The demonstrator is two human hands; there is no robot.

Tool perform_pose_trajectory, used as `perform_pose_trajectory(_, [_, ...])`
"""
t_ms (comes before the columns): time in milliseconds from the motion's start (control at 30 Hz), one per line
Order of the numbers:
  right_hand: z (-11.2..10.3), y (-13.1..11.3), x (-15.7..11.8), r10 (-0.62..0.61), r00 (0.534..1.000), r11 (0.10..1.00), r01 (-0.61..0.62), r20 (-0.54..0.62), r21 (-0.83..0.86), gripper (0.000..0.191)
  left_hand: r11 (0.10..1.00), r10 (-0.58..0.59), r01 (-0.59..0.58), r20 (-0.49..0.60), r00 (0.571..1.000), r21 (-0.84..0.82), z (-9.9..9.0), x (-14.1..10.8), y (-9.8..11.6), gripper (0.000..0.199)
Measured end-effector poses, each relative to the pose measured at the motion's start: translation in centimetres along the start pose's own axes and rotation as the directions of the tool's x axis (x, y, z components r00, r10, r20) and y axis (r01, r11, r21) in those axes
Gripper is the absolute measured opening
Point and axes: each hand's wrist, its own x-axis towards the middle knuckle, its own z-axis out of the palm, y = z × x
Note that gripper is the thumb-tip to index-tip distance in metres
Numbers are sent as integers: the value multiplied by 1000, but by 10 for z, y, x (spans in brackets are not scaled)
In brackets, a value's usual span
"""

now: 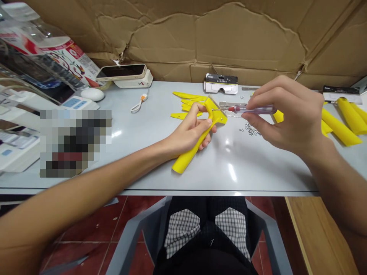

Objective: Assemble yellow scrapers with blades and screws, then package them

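Note:
My left hand (pixel 193 131) is wrapped round a yellow scraper handle (pixel 189 156), whose wide head points up and to the right. In my right hand (pixel 286 110) is a screwdriver (pixel 259 109) with a clear handle, held level. Its thin tip meets the scraper head at a small screw. Flat yellow pieces (pixel 187 95) lie just behind my left hand. A pile of small nuts (pixel 252 130) sits below the screwdriver, and metal blades (pixel 228 104) lie behind its shaft.
More yellow handles (pixel 340 128) lie at the right. Two small packages, one at centre back (pixel 220 84), stand by the cardboard (pixel 163 42). A phone (pixel 122 71), a white mouse (pixel 92 94), a cable loop (pixel 139 104) and large bottles (pixel 57 49) are at the left.

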Motion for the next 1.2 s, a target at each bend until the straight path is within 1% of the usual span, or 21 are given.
perform_pose_trajectory(100, [2, 1, -2, 4, 999, 1000, -3, 48, -24, 10, 1000, -1, 1, 8, 1000, 1, 1, -1, 1, 28])
perform_pose_trajectory(167, [3, 0, -3, 25, 991, 1000, -22, 131, -20, 10, 1000, 2, -2, 10, 1000, -5, 1, -1, 1, 29])
perform_pose_trajectory(233, [2, -2, -4, 75, 974, 997, -73, 215, -15, 4, 1000, 4, -4, 4, 1000, -16, 0, -1, 1, 30])
perform_pose_trajectory(267, [0, -3, -3, 105, 964, 994, -105, 244, -14, 12, 1000, 4, -4, 2, 1000, -20, 0, -1, 1, 30])
perform_pose_trajectory(333, [-3, -4, -1, 137, 964, 990, -141, 227, 6, 25, 1000, 1, -1, 9, 1000, -19, 0, -1, 0, 31])
perform_pose_trajectory(400, [-7, -4, 2, 123, 981, 991, -128, 150, 25, 29, 1000, 0, 1, 19, 1000, -16, 0, -1, 0, 32])
perform_pose_trajectory(500, [-9, 0, 4, 52, 997, 998, -53, 60, 19, 25, 1000, 0, 0, 3, 1000, -21, 0, 0, 0, 32])
perform_pose_trajectory(600, [-9, 2, 3, 17, 999, 1000, -17, 37, -5, 20, 1000, -2, 1, -22, 1000, -24, 0, 0, 0, 29])
perform_pose_trajectory(733, [-5, 4, 1, -14, 1000, 999, 14, -5, -47, 11, 1000, -1, 0, -23, 1000, -20, -1, 0, 0, 30])
perform_pose_trajectory(800, [-2, 5, 0, -6, 1000, 998, 7, 16, -68, 8, 1000, 1, -2, -14, 1000, -19, -1, 0, 0, 32])
perform_pose_trajectory(867, [0, 5, 0, 23, 998, 997, -18, 63, -70, 10, 1000, 3, -3, 0, 1000, -13, -1, 0, -1, 33])
perform_pose_trajectory(967, [0, 4, -2, 61, 993, 998, -58, 102, -29, 8, 1000, 5, -5, 14, 1000, 5, -1, 0, -1, 31])
perform_pose_trajectory(1100, [-2, 4, -3, 72, 989, 997, -76, 130, 33, 26, 1000, 2, -2, 6, 1000, 10, 0, 0, -1, 28])
perform_pose_trajectory(1133, [-2, 5, -3, 69, 988, 997, -74, 136, 33, 26, 1000, 1, -1, 3, 1000, 6, 0, 0, 0, 28])
perform_pose_trajectory(1200, [-1, 7, -3, 50, 990, 998, -54, 134, 25, 19, 1000, -5, 5, -4, 1000, -9, 0, 0, 1, 29])
